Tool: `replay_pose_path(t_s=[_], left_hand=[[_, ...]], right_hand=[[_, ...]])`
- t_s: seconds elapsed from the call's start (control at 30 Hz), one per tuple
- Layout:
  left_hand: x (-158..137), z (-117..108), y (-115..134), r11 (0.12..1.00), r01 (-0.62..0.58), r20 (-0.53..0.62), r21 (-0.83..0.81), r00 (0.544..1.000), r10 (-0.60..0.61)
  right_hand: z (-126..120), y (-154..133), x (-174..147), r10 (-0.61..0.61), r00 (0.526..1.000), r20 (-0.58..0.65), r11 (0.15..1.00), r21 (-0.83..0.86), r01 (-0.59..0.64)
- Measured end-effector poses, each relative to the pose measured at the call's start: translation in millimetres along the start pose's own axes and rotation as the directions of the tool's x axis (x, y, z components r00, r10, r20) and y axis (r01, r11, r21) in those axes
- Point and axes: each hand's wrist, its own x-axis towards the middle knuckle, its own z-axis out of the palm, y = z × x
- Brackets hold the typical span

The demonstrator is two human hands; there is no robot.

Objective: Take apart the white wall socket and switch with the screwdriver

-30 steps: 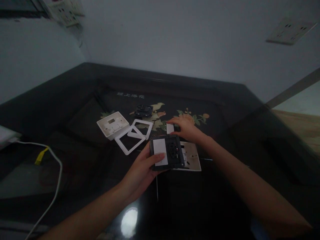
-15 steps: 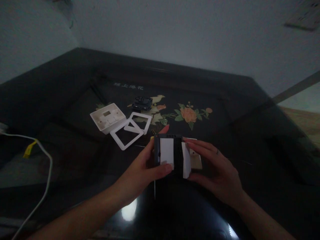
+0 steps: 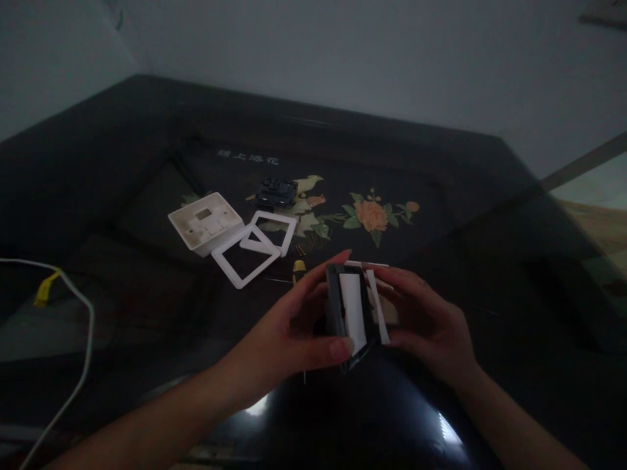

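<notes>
My left hand (image 3: 304, 336) is closed around a black wall switch module (image 3: 335, 310), thumb on its front and fingers behind. One white rocker button (image 3: 351, 303) sits in the left half of the module. My right hand (image 3: 434, 320) grips a second white rocker button (image 3: 377, 307), seen nearly edge-on just right of the module; whether the two touch is hard to tell. Behind the right hand, a pale switch box (image 3: 390, 311) is partly hidden. A screwdriver with a yellow handle (image 3: 298, 266) lies beneath the left hand, its shaft mostly covered.
Left of the hands lie a white switch back box (image 3: 206, 223), two overlapping white frames (image 3: 240, 261) and another black switch module (image 3: 275, 193). Small screws (image 3: 300, 249) lie near the yellow handle. A white cable (image 3: 91, 326) with a yellow tag runs along the left side.
The black module has shifted right and turned more side-on. The loose rocker in my right hand has turned edge-on. The yellow screwdriver handle has come into fuller view.
</notes>
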Motion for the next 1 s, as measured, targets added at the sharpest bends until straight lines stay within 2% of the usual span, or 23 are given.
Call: replay_pose_path(t_s=[0.37, 0.63, 0.83, 0.9, 1.0], left_hand=[[1.3, -2.2, -5.4, 1.000, -0.013, 0.003, -0.022, 1.000, 0.013], [1.7, -3.4, -2.7, 0.998, 0.058, 0.015, -0.017, 0.998, -0.058], [1.5, -4.1, -5.3, 0.981, 0.138, 0.021, -0.137, 0.990, -0.137], [1.7, -3.9, -7.1, 0.983, 0.137, -0.005, -0.125, 0.990, -0.139], [1.6, -2.9, -9.8, 0.988, 0.137, -0.037, -0.076, 0.989, -0.140]], right_hand=[[-3.3, -1.6, 2.2, -0.008, 0.998, 0.056, 0.986, -0.168, 0.017], [-5.0, -14.6, 6.9, 0.039, 0.993, 0.109, 0.966, -0.258, -0.010], [0.9, -19.5, 3.8, 0.066, 0.990, 0.125, 0.975, -0.220, -0.037], [5.3, -21.0, 2.4, 0.089, 0.989, 0.115, 0.978, -0.200, -0.065], [13.7, -23.8, 0.7, 0.135, 0.990, 0.034, 0.982, -0.140, -0.129]])
